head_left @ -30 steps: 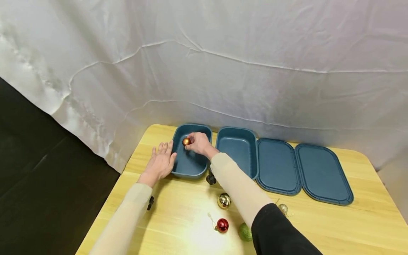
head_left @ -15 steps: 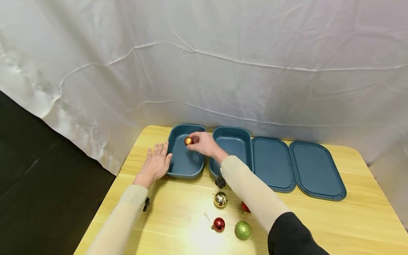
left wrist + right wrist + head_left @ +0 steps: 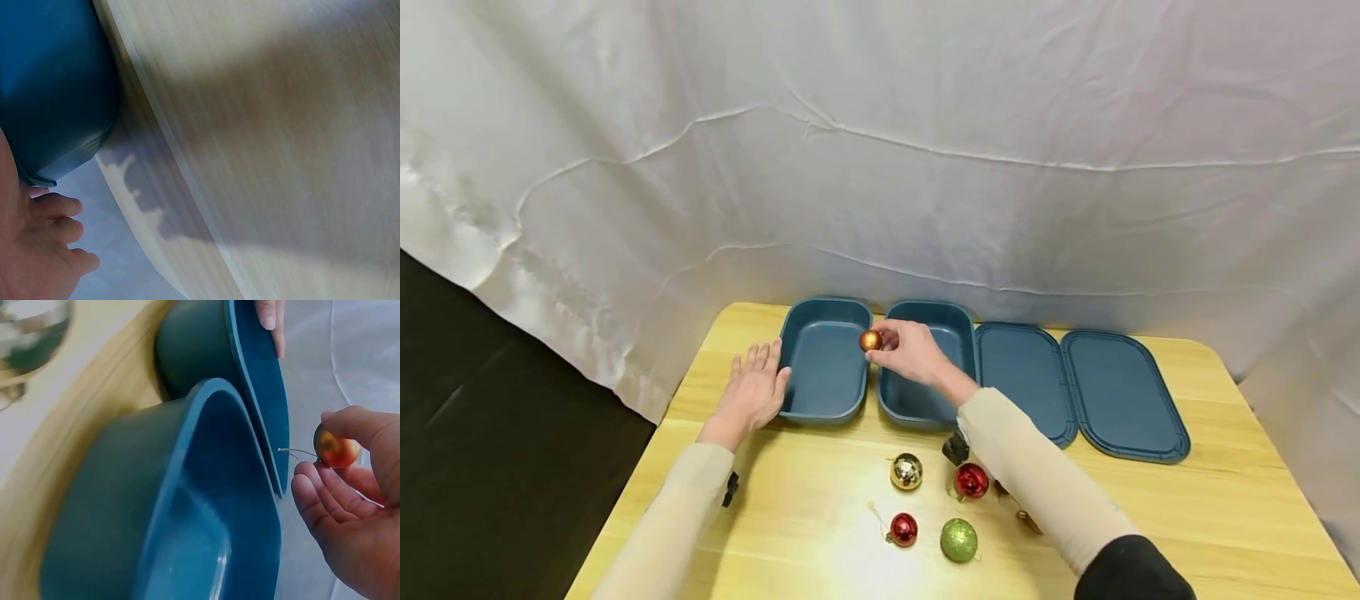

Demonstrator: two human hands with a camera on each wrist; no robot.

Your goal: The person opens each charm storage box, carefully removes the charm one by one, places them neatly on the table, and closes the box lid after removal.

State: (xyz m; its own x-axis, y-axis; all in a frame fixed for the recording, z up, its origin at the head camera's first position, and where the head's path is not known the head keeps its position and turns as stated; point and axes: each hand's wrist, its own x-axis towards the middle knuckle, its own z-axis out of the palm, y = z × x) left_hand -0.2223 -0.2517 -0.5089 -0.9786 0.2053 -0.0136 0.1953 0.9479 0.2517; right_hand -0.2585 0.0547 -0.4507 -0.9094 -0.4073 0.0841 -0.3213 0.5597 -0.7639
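My right hand (image 3: pixel 913 353) pinches a small copper-orange Christmas ball (image 3: pixel 870 340) between thumb and fingers, over the gap where the two blue bins meet. In the right wrist view the ball (image 3: pixel 337 449) has a thin string loop hanging from it. The left hand (image 3: pixel 750 390) touches the outer left rim of the left blue bin (image 3: pixel 823 415) with straight fingers. The right blue bin (image 3: pixel 917 421) stands beside it, partly hidden by my right hand. No ornament shows in the visible part of either bin.
On the table (image 3: pixel 805 517) in front lie a gold ball (image 3: pixel 906 472), two red balls (image 3: pixel 903 529) and a green glitter ball (image 3: pixel 958 540). More ornaments sit partly under my right forearm. Two flat blue lids (image 3: pixel 1123 396) lie to the right. A pale curtain (image 3: pixel 925 225) hangs behind.
My right hand has carried the copper ball rightward, from inside the left bin to above the gap between the bins. The left hand stays at the left bin's rim.
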